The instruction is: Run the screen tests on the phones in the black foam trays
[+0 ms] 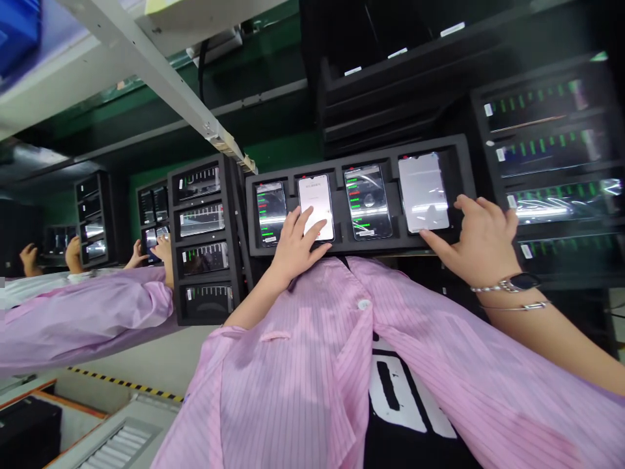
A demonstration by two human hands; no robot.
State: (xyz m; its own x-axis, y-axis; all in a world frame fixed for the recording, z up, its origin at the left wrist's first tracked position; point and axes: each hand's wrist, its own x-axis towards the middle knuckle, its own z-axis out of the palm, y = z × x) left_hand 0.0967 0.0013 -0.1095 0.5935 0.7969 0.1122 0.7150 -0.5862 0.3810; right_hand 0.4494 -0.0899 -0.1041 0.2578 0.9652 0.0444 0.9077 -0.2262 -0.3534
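Observation:
A black foam tray [454,156] stands in front of me and holds several smartphones upright in separate slots. My left hand [297,244] rests its fingers on the lower part of a phone with a white lit screen [315,195], second from the left. My right hand [481,241] wears a wristwatch [520,282] and a thin bracelet, and its fingertips touch the lower right of a phone with a pale grey screen [422,192] at the tray's right end. Between them stands a phone showing green bars [368,202], and another [271,212] sits at the far left.
Black racks of phones [551,150] stand to the right, and another rack [205,241] stands to the left. Further left, a co-worker's pink sleeve [83,319] and hands [161,247] reach toward more racks. A metal shelf rail [156,78] runs overhead.

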